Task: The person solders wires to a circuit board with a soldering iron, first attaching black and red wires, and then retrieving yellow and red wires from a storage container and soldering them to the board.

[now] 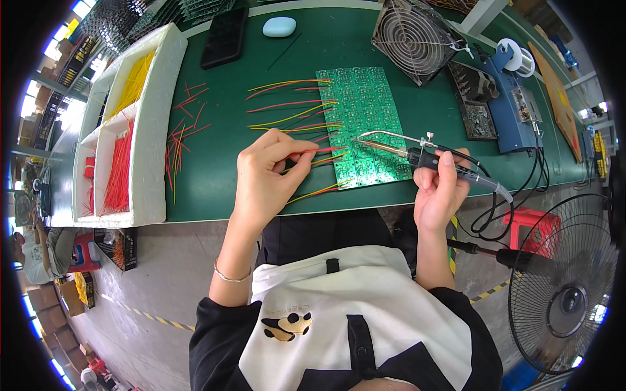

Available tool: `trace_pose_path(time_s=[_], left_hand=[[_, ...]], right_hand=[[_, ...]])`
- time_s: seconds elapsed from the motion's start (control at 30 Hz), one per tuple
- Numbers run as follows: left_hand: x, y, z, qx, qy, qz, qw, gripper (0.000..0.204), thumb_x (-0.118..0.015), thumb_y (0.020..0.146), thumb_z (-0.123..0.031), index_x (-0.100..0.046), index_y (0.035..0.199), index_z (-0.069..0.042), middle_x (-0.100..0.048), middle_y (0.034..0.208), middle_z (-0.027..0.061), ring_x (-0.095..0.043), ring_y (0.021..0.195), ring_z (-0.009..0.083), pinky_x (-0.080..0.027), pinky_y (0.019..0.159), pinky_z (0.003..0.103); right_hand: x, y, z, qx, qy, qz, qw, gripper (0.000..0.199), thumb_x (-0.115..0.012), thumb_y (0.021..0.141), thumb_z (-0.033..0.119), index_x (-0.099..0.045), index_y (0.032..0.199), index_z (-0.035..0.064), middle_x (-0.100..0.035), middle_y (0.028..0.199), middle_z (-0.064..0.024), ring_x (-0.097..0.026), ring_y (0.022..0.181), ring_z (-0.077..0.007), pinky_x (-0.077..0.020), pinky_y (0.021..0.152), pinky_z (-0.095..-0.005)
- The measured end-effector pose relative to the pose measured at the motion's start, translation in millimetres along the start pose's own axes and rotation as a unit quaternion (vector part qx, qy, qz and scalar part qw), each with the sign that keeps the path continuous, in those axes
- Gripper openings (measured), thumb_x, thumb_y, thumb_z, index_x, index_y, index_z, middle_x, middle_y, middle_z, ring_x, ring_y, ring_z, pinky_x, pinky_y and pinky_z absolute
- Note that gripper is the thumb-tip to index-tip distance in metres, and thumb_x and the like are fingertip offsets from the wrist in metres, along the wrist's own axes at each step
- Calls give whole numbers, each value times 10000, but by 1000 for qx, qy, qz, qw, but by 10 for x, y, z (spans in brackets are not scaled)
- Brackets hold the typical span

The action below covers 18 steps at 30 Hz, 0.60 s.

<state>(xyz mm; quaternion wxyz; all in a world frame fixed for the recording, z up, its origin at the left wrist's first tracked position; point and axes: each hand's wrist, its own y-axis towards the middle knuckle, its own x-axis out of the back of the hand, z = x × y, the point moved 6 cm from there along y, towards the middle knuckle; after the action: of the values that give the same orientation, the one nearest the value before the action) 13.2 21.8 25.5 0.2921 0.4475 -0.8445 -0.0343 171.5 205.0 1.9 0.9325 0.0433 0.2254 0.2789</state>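
A green circuit board panel point(365, 104) lies on the green bench mat, with several red and yellow wires point(287, 107) sticking out from its left edge. My left hand point(270, 169) pinches a red wire point(329, 149) between thumb and fingertips, its far end at the panel. My right hand point(443, 186) grips a soldering iron point(427, 159) by its black handle. The iron's tip rests at or just above the board, right of the red wire's end; contact cannot be made out. A thin metal feed tube runs along the iron to its tip.
Left stands a white foam box point(156, 130) of red and yellow wires; loose wires point(179, 143) lie beside it. A black phone point(224, 38), white case point(279, 27) and square fan point(417, 39) sit behind. A blue soldering unit point(512, 104) with dangling cables stands right, above a floor fan point(567, 300).
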Motion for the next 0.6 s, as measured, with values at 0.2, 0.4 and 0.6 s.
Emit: trace_pose_path(time_s=[0.2, 0.4, 0.6], left_hand=[[57, -24, -24, -4, 18, 1, 1000, 118, -649, 729, 10, -677, 836, -32, -540, 684, 17, -349, 491, 43, -250, 420, 207], [609, -193, 133, 34, 67, -51, 996, 93, -632, 741, 18, -663, 823, -11, -531, 685, 3, -342, 543, 40, -244, 455, 205], [887, -445, 179, 46, 72, -142, 986, 129, -628, 738, 42, -679, 838, -21, -542, 744, -8, -376, 566, 34, -263, 469, 181]], right_hand=[[-21, -7, 14, 10, -10, 3, 1000, 135, -476, 906, 169, -457, 854, 46, -370, 596, 24, -321, 442, -44, -234, 449, -221], [7, -2, 34, 12, 7, -1, 1000, 138, -473, 908, 176, -454, 855, 50, -361, 587, 26, -319, 447, -43, -237, 455, -222], [101, -2, 45, 17, 39, -8, 999, 161, -457, 919, 201, -433, 835, 66, -342, 537, 23, -310, 446, -42, -232, 442, -222]])
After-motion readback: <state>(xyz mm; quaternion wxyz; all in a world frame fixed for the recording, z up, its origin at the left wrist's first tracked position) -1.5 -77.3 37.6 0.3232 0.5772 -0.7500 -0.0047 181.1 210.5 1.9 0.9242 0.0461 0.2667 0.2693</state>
